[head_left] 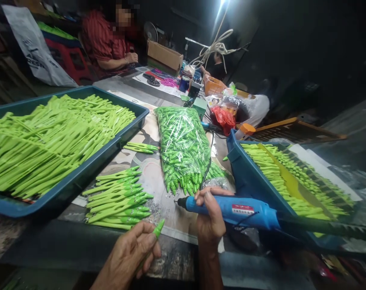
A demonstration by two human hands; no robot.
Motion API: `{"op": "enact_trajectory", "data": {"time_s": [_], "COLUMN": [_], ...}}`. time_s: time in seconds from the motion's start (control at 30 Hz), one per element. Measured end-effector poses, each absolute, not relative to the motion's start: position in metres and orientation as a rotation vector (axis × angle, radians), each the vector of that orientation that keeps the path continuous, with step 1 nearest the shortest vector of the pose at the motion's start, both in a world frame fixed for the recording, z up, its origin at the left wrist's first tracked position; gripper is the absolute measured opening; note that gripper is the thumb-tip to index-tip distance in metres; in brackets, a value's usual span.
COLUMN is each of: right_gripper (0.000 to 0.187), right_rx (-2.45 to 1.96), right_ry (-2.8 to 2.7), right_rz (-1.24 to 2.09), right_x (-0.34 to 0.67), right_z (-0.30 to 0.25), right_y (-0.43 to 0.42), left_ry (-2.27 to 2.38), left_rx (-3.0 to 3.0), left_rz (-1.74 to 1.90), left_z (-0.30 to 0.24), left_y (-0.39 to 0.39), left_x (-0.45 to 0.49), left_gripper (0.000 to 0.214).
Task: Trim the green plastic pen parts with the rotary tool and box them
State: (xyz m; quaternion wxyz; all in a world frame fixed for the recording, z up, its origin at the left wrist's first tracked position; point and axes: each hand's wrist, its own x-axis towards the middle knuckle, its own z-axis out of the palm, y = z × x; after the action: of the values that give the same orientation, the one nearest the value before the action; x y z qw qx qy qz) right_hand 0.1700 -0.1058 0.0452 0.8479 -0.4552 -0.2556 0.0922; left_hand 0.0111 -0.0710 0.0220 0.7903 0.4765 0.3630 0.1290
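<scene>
"Nearest us?"

"Two hands. The right hand [211,211], at five o'clock, wraps its fingers round a blue power driver [231,207]; the left hand [134,249], at seven, pinches a green-tipped piece [159,228]."

"How far along?"

"Plenty left, I'd judge. The lime strips [65,141] heaped at nine o'clock look untipped; a far smaller row of tipped strips [119,197] at eight seems done, plus a small bunch [140,148] just beyond it."

"Containers?"

"A blue tray [22,207] holds that nine o'clock heap. A blue bin [241,171] at four holds more strips [265,165], split by a yellow divider [287,179]; tipped or not, I can't tell. A clear bag [185,141], dial's centre, is packed with green tips [190,187], some poking bare from its near end."
</scene>
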Motion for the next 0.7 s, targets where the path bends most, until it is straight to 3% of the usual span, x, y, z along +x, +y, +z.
{"op": "enact_trajectory", "data": {"time_s": [0.27, 0.7], "right_gripper": [0.011, 0.012], "right_rx": [-0.968, -0.914], "right_ry": [-0.574, -0.546], "right_rz": [0.180, 0.202], "right_x": [0.168, 0.164], "right_z": [0.042, 0.068], "right_y": [-0.104, -0.125], "left_ry": [0.702, 0.656], "left_rx": [0.849, 0.409], "left_rz": [0.275, 0.422], "left_z": [0.021, 0.016], "left_y": [-0.082, -0.081], "left_x": [0.022, 0.072], "left_gripper": [0.033, 0.011]}}
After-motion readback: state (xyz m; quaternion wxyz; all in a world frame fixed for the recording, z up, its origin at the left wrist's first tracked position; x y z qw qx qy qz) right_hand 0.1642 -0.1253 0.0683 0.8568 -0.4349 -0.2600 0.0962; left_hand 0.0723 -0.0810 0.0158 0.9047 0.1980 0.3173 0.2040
